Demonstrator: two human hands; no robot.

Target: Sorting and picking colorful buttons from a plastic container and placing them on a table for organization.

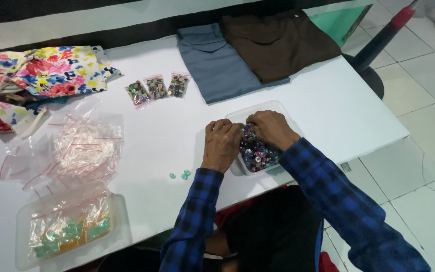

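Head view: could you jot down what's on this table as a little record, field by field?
Left hand: at the rim of the clear tub, fingers curled
Right hand: over the tub, fingers in the buttons
Clear tub: holds mixed coloured buttons
Filled button bags: three, in a row
Loose green buttons: beside the left wrist
Empty zip bags: heaped
Folded cloth: grey, brown, floral

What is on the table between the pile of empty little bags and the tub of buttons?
In the head view, three small green buttons lie on the white table between the empty bags and the button tub; the rest is bare.
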